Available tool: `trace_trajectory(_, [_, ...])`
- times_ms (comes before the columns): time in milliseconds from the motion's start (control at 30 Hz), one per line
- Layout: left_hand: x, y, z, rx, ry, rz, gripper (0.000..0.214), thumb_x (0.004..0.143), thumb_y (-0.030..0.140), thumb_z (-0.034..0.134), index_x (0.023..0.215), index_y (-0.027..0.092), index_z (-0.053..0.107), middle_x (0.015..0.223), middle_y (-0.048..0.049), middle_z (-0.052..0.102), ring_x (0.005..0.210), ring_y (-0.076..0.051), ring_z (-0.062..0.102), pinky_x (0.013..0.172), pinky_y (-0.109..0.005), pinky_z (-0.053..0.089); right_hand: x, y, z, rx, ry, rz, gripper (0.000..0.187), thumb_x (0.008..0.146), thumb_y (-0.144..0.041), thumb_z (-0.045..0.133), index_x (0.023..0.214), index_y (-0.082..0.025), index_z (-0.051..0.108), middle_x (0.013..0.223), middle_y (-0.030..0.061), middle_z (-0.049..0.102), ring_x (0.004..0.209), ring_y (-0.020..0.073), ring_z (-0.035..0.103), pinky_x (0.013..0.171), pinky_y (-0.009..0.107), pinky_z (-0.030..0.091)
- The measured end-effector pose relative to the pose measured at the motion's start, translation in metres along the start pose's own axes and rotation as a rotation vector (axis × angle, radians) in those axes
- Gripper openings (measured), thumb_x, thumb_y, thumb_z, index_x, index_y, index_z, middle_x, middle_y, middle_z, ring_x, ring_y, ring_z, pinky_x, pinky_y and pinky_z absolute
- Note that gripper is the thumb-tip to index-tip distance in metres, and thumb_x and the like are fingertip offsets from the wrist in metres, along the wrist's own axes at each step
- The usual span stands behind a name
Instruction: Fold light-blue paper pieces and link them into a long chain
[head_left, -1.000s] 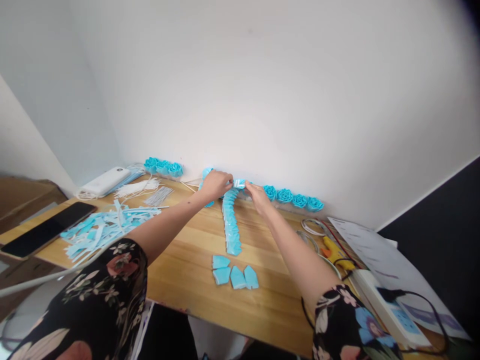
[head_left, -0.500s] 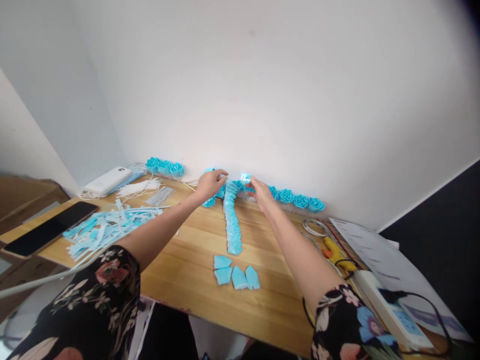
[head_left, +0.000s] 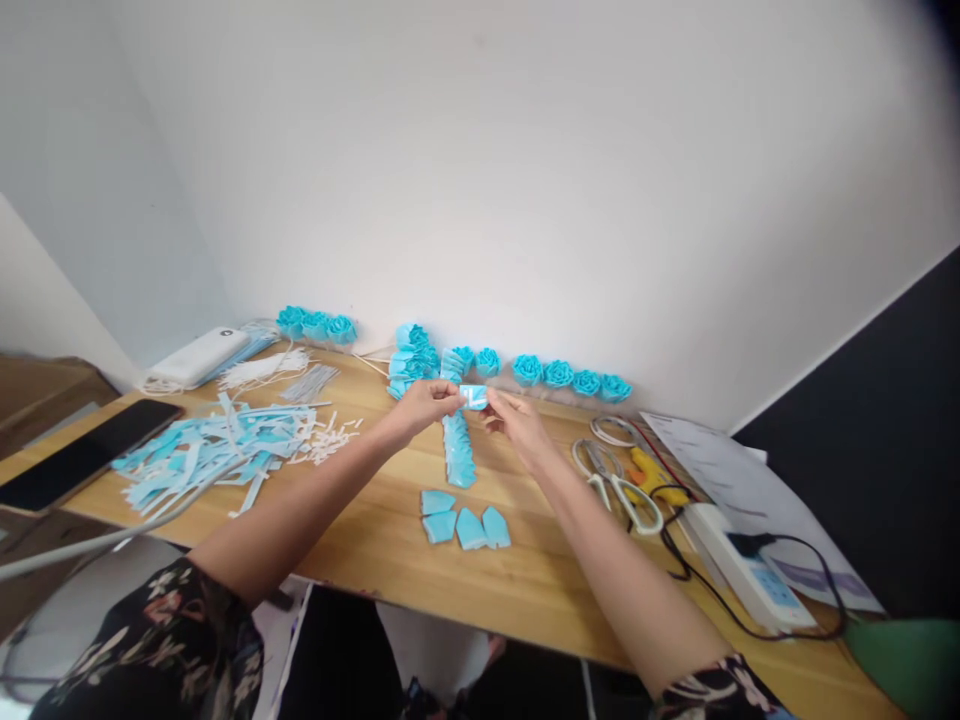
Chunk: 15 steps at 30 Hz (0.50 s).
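- The left hand (head_left: 425, 408) pinched the left end of the blue piece (head_left: 474, 398) between thumb and fingertips; the right hand (head_left: 519, 425) pinched the other end, so each grip was pressed together on it.
- Holding both ends probably kept so small and thin a thing flat and taut.
- It was held up over the middle of the table (head_left: 360, 540), in front of the far edge, with the strip (head_left: 460, 455) of overlapping pieces behind and below it.
- That strip ran toward the near edge, its overlap perhaps a way to keep the pieces in order.
- Four cut pieces (head_left: 471, 528) lay between the strip and the near edge, seemingly for easy reach.
- The scraps (head_left: 210, 445) were heaped toward the left edge, likely to keep them from under the hands.
- Scissors (head_left: 626, 490) and a glue gun (head_left: 652, 475) lay toward the right edge, presumably handy for the right hand.
- Flowers (head_left: 558, 373) stood along the far edge, perhaps out of the way there.
- The blue piece looked small and light blue, with bright white marks across it; whether these were strips or glare could not be told.
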<state>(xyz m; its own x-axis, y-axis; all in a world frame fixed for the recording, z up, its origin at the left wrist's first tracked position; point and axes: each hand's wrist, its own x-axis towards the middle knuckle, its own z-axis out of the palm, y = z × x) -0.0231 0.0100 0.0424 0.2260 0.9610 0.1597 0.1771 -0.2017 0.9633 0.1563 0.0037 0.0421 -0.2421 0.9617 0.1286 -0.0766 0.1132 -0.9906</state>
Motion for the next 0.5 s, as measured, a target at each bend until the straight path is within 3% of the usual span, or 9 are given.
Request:
trace_trajectory(100, [-0.006,0.003,0.004,0.038,-0.015,0.026,0.026,0.071,0.040,0.059,0.066,0.015,0.053,0.057,0.0036,0.049,0.052,-0.008,0.042,0.051,-0.021,0.031,-0.011,0.000,-0.006,-0.024,-0.033,0.005,0.039,0.076,-0.056,0.061,0.076,-0.018,0.068,0.075,0.0049,0.064,0.070,0.0154,0.056,0.058,0.025,0.044])
trace_trajectory(333, [-0.017,0.013,0.015,0.156,-0.097,0.122,0.034,0.080,0.046,0.050,0.067,0.015,0.055,0.061,0.0020,0.051,0.058,-0.010,0.045,0.054,-0.022,0.033,-0.020,0.006,-0.014,-0.292,0.013,-0.110,0.022,0.075,-0.039,0.064,0.070,-0.018,0.062,0.062,-0.0023,0.055,0.058,0.0114,0.047,0.057,0.025,0.038])
trace_trajectory(500, [-0.012,0.005,0.026,0.141,-0.092,0.110,0.026,0.075,0.039,0.057,0.073,0.013,0.057,0.064,0.0013,0.055,0.060,-0.011,0.048,0.055,-0.022,0.036,-0.022,0.013,-0.016,-0.338,0.056,-0.133,0.022,0.077,-0.038,0.061,0.067,-0.018,0.060,0.058,-0.0032,0.053,0.056,0.0114,0.045,0.055,0.024,0.034])
